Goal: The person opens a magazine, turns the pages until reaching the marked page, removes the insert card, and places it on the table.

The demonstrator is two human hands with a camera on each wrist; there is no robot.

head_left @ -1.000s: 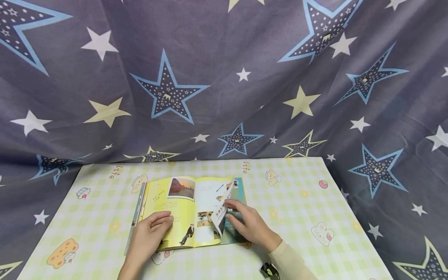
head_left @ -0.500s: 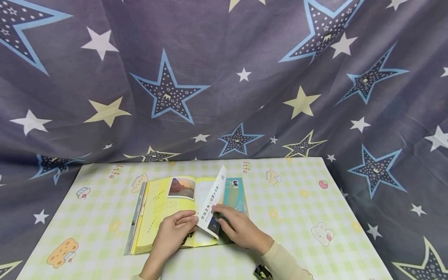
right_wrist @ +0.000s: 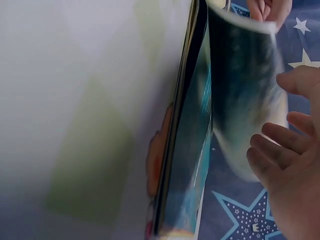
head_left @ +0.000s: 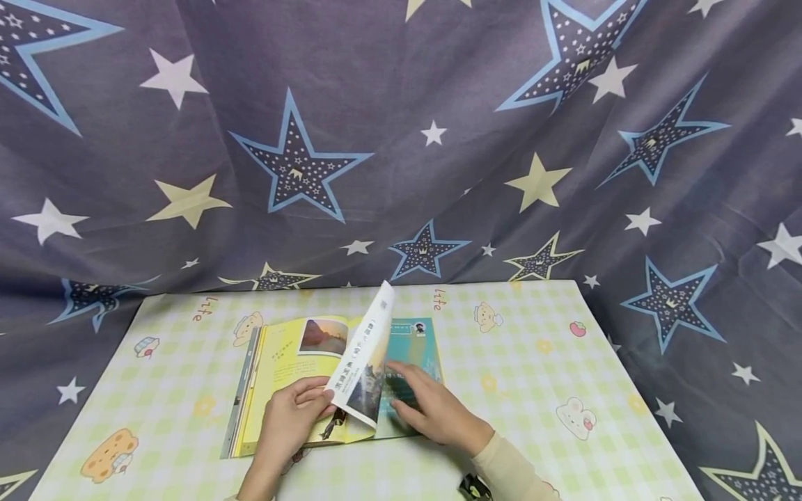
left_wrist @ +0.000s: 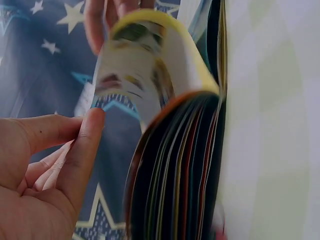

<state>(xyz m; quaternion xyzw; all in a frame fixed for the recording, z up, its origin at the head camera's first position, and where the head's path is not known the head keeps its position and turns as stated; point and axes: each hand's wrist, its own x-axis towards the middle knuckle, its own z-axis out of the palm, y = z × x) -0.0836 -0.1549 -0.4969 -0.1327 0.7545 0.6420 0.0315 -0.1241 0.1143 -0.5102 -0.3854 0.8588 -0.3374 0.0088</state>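
Note:
An open magazine (head_left: 278,348) lies on the table, its left side yellow with a sunset photo. One lifted page (head_left: 370,348) stands curled over the middle, showing large dark lettering and a dark picture. My left hand (head_left: 291,421) pinches the near left corner of that page between thumb and forefinger; the left wrist view shows the page (left_wrist: 137,65) bowed away from the fingertips (left_wrist: 92,120). Beside the page, my right hand (head_left: 435,410) is over the teal right-hand page (head_left: 407,341). Its fingers are spread and relaxed in the right wrist view, holding nothing.
A green and white checked cloth with cartoon prints covers the table (head_left: 520,376). Behind and to the sides hangs a dark curtain (head_left: 401,167) with stars. A black wrist device (head_left: 474,487) sits by the right sleeve (head_left: 510,466).
The page has swung from right to left, baring more of the teal page. My left hand moved right to the page, took its corner, and drew back left; my right hand let go of it.

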